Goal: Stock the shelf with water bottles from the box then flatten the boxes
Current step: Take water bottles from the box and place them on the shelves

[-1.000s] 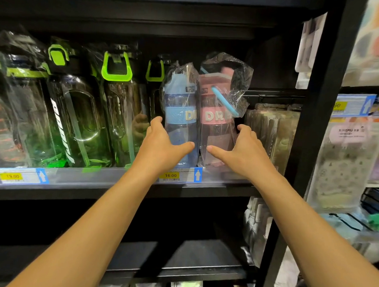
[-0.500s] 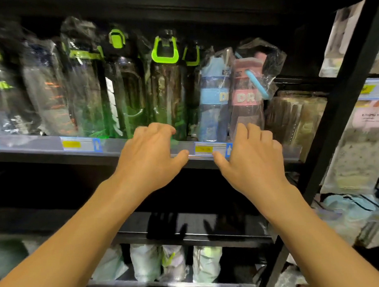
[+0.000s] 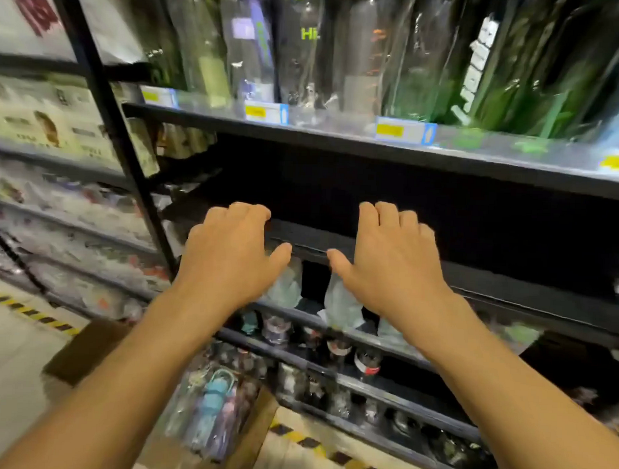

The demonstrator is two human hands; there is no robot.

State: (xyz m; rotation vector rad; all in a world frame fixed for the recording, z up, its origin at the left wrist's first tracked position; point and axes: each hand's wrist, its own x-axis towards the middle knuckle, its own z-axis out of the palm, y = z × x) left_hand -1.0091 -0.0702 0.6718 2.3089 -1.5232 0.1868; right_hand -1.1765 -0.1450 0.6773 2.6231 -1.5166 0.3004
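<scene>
My left hand (image 3: pixel 230 252) and my right hand (image 3: pixel 388 261) hover side by side, palms down, fingers spread and holding nothing, in front of a dark shelf board (image 3: pixel 315 239). Below them on the floor stands an open cardboard box (image 3: pixel 86 349) with several plastic-wrapped water bottles (image 3: pixel 210 410) inside, one light blue. The upper shelf (image 3: pixel 339 137) carries a row of wrapped dark and green bottles (image 3: pixel 482 72) behind yellow price tags. The picture is blurred by motion.
A black upright post (image 3: pixel 105 122) splits this shelf unit from the one on the left, which is full of packaged goods (image 3: pixel 48 127). Lower shelves hold small bottles (image 3: pixel 332 354). Yellow and black hazard tape (image 3: pixel 35 316) runs along the pale floor.
My view has swung down and to the left, away from the blue and pink bottles. Both hands have dropped from the upper shelf edge and now hang over the lower shelves and box.
</scene>
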